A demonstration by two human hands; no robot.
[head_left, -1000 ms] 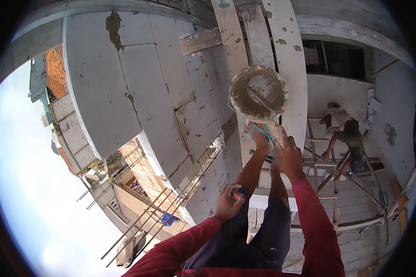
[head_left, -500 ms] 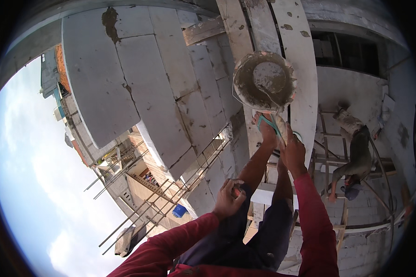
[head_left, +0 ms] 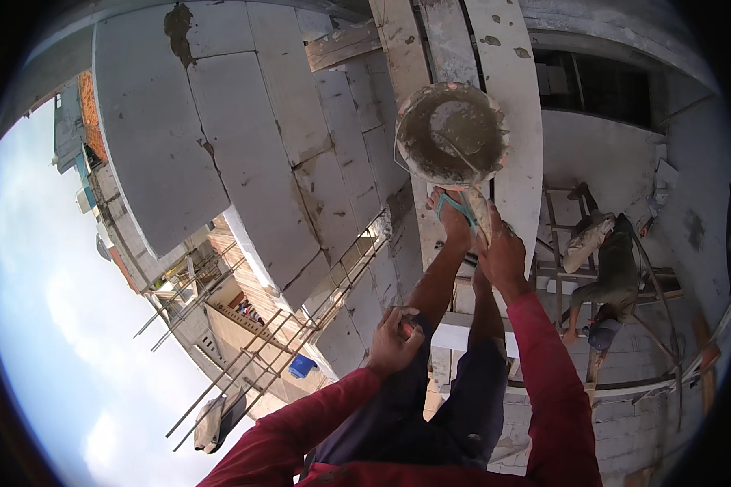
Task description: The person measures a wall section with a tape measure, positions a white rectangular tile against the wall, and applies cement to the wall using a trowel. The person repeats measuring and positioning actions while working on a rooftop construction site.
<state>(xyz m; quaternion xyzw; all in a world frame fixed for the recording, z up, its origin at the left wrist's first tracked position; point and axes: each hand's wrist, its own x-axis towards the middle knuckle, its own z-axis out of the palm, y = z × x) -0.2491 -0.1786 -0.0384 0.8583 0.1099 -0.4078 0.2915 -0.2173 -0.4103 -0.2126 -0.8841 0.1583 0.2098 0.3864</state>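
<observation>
My right hand (head_left: 503, 252) is closed around a mortar-smeared trowel (head_left: 478, 213), held just below the near rim of a bucket (head_left: 414, 122). The bucket stands on the planks, and wet grey-brown mortar (head_left: 467, 126) lies in it. A thin wire handle hangs at its side. Lower and to the left, my left hand (head_left: 395, 341) is curled over a small red object (head_left: 407, 329), mostly hidden by the fingers, close to my left knee. My sandalled foot (head_left: 455, 215) rests on the planks beside the trowel.
Pale planks (head_left: 518, 154) with gaps and mortar spots run away from me. Left of them stands a grey panel wall (head_left: 244, 122); bamboo poles (head_left: 244, 357) jut out below it, over a drop. Down at right, another person (head_left: 613, 260) is on a wooden frame (head_left: 556, 235).
My view has shifted slightly, so the scene sits further left. The trowel has turned a little beside the bucket. The other person at right has shifted their legs. My left hand stays closed.
</observation>
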